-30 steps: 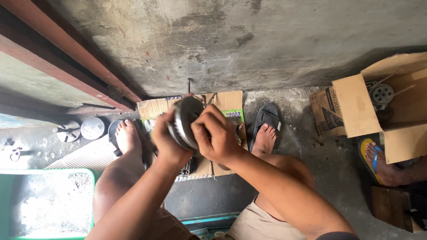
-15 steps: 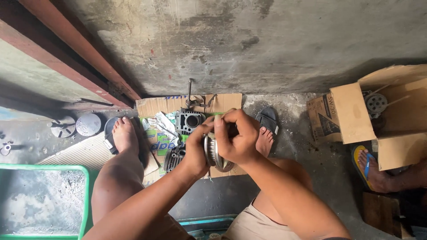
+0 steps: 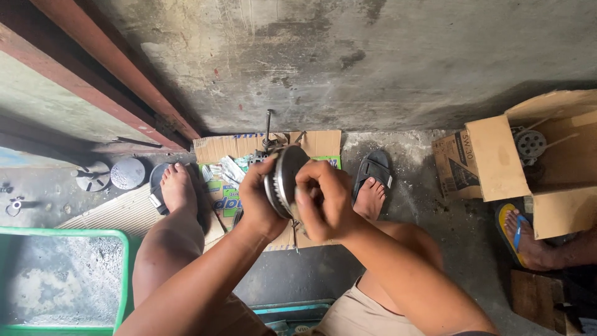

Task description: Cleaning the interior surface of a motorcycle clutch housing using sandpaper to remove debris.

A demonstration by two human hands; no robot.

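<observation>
- Gripping a round metal motor part [image 3: 285, 180] with both hands, held up above the lap, on edge, rim toward the camera.
- left hand [image 3: 260, 200] wraps the left side of the disc, fingers curled behind it, thumb on the near rim; closed around the part.
- right hand [image 3: 323, 202] clamps the right face, fingers bent over the front, knuckles up; also closed on the part.
- Part sits between the two palms, off the floor, roughly over the flattened cardboard sheet [image 3: 323, 144].
- On the cardboard below: a dark shaft piece [image 3: 267, 127] standing near the wall, crumpled printed wrappers [image 3: 225, 180] just beside the left foot [image 3: 177, 186].
- right foot [image 3: 370, 198] rests in a black sandal [image 3: 373, 169], right of the hands.
- Two round grey metal covers [image 3: 112, 174] lie on the floor left of the left foot, well apart from the hands.
- Green-rimmed tub [image 3: 68, 234] at lower left; open cardboard box [image 3: 547, 162] at right with a finned metal wheel [image 3: 530, 144] inside.
- Another person's foot [image 3: 528, 239] in a yellow-and-blue flip-flop shows by that box, not part of the work.
- Judged step: handling or twisting the disc between the palms, likely working two mated pieces; cannot tell if anything is loose.
- Next move likely needs a firm opposing grip and steady hold so the part does not slip onto the legs.
</observation>
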